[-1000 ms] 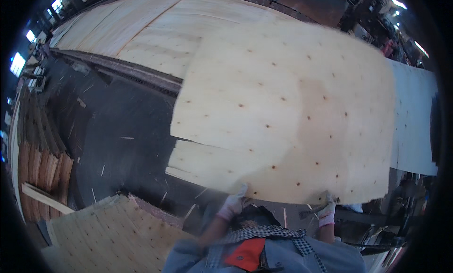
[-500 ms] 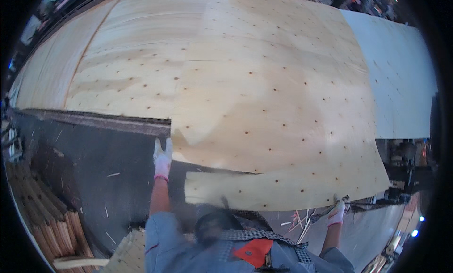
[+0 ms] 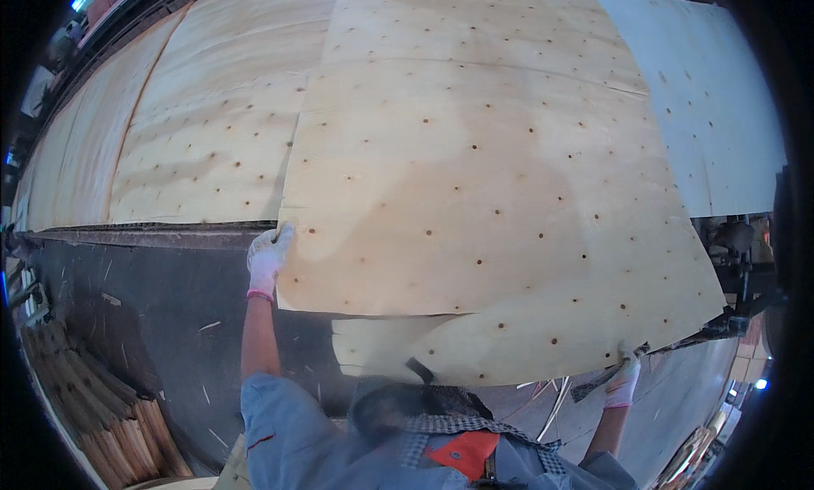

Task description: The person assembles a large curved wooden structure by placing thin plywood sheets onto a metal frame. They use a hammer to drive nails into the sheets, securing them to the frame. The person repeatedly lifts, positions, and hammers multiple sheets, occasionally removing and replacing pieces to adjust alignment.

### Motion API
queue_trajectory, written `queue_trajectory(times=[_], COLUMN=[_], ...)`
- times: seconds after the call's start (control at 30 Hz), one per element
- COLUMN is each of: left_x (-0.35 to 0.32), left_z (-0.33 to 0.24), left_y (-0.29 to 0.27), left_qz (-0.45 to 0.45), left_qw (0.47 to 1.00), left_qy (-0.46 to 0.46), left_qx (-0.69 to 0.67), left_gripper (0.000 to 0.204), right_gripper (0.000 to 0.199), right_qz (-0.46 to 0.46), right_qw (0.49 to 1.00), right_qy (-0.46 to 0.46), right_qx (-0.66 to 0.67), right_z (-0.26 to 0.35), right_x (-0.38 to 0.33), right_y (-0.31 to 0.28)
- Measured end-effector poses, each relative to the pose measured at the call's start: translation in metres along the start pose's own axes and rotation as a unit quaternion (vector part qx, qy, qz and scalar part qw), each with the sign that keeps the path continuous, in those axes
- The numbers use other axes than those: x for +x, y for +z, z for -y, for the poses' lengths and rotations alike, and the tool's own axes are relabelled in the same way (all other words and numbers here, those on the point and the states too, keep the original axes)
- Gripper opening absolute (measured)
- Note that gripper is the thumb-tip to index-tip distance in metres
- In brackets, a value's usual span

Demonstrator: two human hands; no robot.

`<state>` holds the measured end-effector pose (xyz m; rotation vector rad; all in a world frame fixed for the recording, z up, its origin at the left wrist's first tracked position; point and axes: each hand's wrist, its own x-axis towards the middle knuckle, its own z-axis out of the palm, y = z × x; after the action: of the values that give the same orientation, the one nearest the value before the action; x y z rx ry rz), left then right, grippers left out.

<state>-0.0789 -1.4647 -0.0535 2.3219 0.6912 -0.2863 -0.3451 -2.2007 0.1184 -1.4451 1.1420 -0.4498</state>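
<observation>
A large pale wood veneer sheet (image 3: 407, 185) with rows of small dark knots spreads out in front of me. My left hand (image 3: 270, 254), in a white glove with a pink cuff, is closed on its left edge, the thumb on top and the other fingers partly hidden. At the sheet's near right corner my right hand (image 3: 623, 383), gloved likewise, grips the edge; its fingertips are partly hidden. A narrower strip of veneer (image 3: 381, 346) shows along the near side, below a split or overlapping edge.
More veneer sheets (image 3: 199, 117) lie to the left, and a bluish-white sheet (image 3: 704, 108) at the far right. Stacked wood strips (image 3: 110, 414) stand at the lower left. Splinters litter the dark surface (image 3: 170, 320). Dark machine parts (image 3: 738, 261) sit beyond the right edge.
My left hand has moved left and slightly away from me and has closed on the veneer edge. That edge has shifted left. My right hand has gone slightly right, still at its corner.
</observation>
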Motion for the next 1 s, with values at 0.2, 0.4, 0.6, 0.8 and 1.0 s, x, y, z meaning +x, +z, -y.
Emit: queue_trajectory(times=[0.2, 0.4, 0.6, 0.8, 1.0], left_x=[-0.032, -0.018, -0.018, -0.007, -0.013], left_z=[0.020, 0.044, 0.035, 0.058, 0.042], left_y=[0.044, 0.052, 0.057, 0.063, 0.053], left_qz=[-0.040, -0.034, -0.093, -0.063, -0.015], left_qw=[0.927, 0.928, 0.936, 0.917, 0.899], left_qy=[-0.016, -0.027, 0.015, 0.024, 0.013], left_qx=[-0.373, -0.369, -0.340, -0.392, -0.438], left_gripper=[0.034, 0.027, 0.030, 0.037, 0.035], right_gripper=[0.045, 0.044, 0.042, 0.031, 0.023], right_qz=[-0.027, 0.024, -0.016, -0.020, -0.018], right_qw=[0.998, 0.999, 0.999, 0.999, 0.995], right_qy=[0.030, -0.004, 0.004, -0.036, -0.080], right_qx=[0.038, 0.033, 0.034, 0.030, 0.049], right_z=[-0.004, -0.018, -0.017, 0.010, 0.011], right_x=[0.017, 0.028, 0.008, -0.018, -0.027], right_y=[-0.021, -0.048, -0.037, -0.005, 0.003])
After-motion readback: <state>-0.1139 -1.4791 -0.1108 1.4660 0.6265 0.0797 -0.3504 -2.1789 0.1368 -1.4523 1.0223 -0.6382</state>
